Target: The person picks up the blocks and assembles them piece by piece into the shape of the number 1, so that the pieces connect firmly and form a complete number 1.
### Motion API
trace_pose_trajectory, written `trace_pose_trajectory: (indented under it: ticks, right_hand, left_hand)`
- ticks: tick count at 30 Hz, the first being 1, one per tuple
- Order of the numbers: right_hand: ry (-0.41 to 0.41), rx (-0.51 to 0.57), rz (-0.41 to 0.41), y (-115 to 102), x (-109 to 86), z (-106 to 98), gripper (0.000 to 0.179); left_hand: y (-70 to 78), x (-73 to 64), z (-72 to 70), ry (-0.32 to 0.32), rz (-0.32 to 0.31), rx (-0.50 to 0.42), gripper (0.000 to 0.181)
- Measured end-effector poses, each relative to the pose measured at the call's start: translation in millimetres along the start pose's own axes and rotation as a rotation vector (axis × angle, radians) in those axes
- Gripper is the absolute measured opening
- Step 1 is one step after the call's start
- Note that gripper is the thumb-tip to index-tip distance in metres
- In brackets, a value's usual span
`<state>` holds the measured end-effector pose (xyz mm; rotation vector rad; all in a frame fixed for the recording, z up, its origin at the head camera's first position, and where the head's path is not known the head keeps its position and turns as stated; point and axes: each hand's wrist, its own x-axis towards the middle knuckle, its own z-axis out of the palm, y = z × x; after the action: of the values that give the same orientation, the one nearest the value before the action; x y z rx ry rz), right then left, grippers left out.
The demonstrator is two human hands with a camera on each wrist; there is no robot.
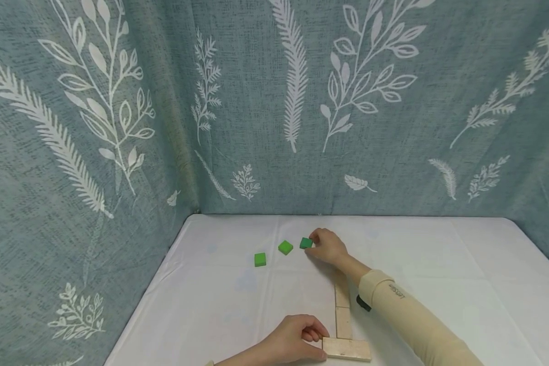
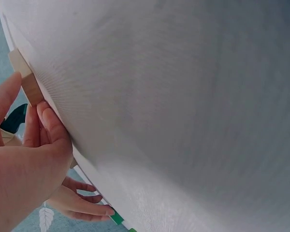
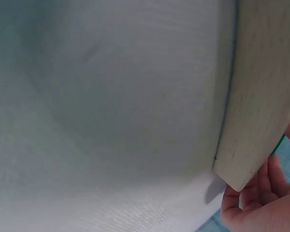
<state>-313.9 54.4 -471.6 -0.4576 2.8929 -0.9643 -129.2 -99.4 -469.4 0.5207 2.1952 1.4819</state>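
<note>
In the head view my left hand (image 1: 293, 336) pinches the left end of a flat wooden block (image 1: 354, 350) lying crosswise near the front. The left wrist view shows the thumb and fingers against the same wooden block (image 2: 28, 79). Farther back, my right hand (image 1: 329, 248) holds a dark green square block (image 1: 306, 243) between thumb and fingers. That green block (image 2: 117, 217) also appears low in the left wrist view. In the right wrist view the right hand (image 3: 266, 205) partly hides it, leaving a thin green edge (image 3: 279, 144) visible.
Wooden blocks (image 1: 343, 321) run in a line back from the crosswise one, passing under the right forearm. Two lighter green blocks, one turned cornerwise (image 1: 285, 247) and one square (image 1: 260, 260), lie left of the right hand. A leaf-patterned curtain (image 1: 256, 101) borders the white table (image 1: 219, 290).
</note>
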Motion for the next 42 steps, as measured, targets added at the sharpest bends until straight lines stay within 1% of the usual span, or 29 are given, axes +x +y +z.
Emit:
trace_pose_trajectory:
  ticks: [9, 18, 27, 31, 35, 42]
  right_hand:
    - [0.021, 0.066, -0.01, 3.1, -3.0, -0.4, 0.032]
    - [0.033, 0.125, 0.002, 10.7, -6.9, -0.9, 0.032]
    - [0.033, 0.222, 0.039, 18.3, -16.0, -9.7, 0.032]
    - [0.032, 0.255, 0.051, 19.3, -20.7, -14.5, 0.032]
    - [0.033, 0.269, 0.063, 20.9, -26.5, -18.9, 0.033]
    - [0.061, 0.295, 0.097, 26.4, -33.9, -23.0, 0.033]
  left_hand:
    - [-1.7, 0.7, 0.9, 0.01, 0.003, 0.016, 0.024]
    - [-2.0, 0.2, 0.7, 0.007, 0.016, 0.015, 0.024]
    - [-2.7, 0.8, 0.0, 0.007, 0.044, 0.005, 0.024]
    - [-2.6, 0.7, 0.5, 0.006, 0.045, -0.005, 0.024]
    - [-2.7, 0.8, 0.6, 0.004, 0.038, -0.011, 0.023]
    - [-4.0, 2.2, 0.1, 0.001, 0.033, -0.001, 0.023]
